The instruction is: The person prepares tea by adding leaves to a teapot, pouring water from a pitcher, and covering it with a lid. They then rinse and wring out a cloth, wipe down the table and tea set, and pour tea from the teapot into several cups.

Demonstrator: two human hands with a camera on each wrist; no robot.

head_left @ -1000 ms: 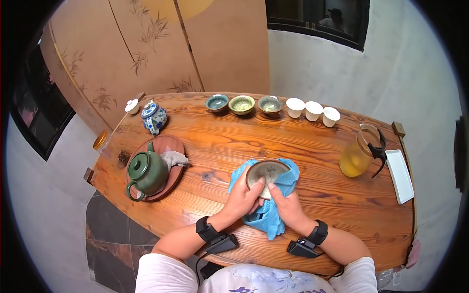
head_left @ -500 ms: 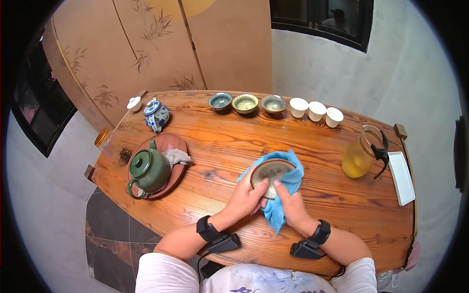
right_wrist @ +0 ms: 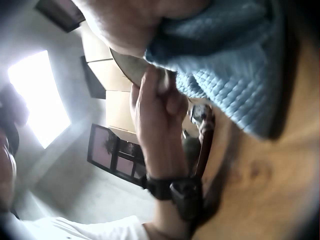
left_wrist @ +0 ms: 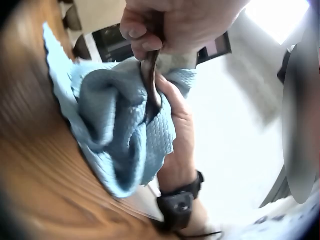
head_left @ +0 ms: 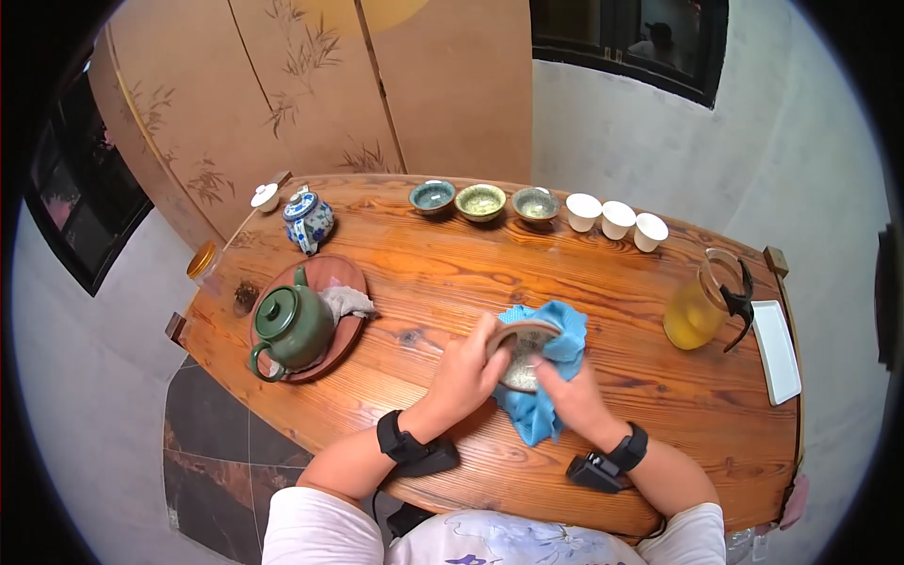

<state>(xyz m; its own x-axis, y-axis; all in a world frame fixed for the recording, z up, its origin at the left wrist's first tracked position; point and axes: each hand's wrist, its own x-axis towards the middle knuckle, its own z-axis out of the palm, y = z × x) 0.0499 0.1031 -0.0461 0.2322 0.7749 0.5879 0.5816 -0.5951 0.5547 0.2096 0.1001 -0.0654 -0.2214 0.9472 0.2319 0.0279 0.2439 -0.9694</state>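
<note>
In the head view a grey-speckled bowl [head_left: 524, 369] with a brown rim is held tilted above the table. My left hand [head_left: 465, 373] grips its left side, thumb inside the rim; in the left wrist view curled fingers of that hand [left_wrist: 175, 25] hold the dark rim. A blue textured cloth [head_left: 529, 414] wraps the bowl's right side and hangs beneath it. My right hand [head_left: 576, 399] pinches bowl and cloth together, its thumb over the inside. The right wrist view shows the cloth [right_wrist: 230, 75] bunched against the right hand [right_wrist: 125, 22], partly hiding the bowl [right_wrist: 131, 67].
A green teapot [head_left: 299, 330] stands on a round tray [head_left: 352, 341] at left, near a blue-and-white pot [head_left: 309, 224]. Small bowls [head_left: 480, 201] and white cups [head_left: 618, 218] line the back. At right are a glass pitcher [head_left: 695, 311] and a white tray [head_left: 776, 353].
The bowl has tilted and turned between my hands, and the cloth has shifted around its right side. My right hand has moved slightly right. The whole head view has shifted a little.
</note>
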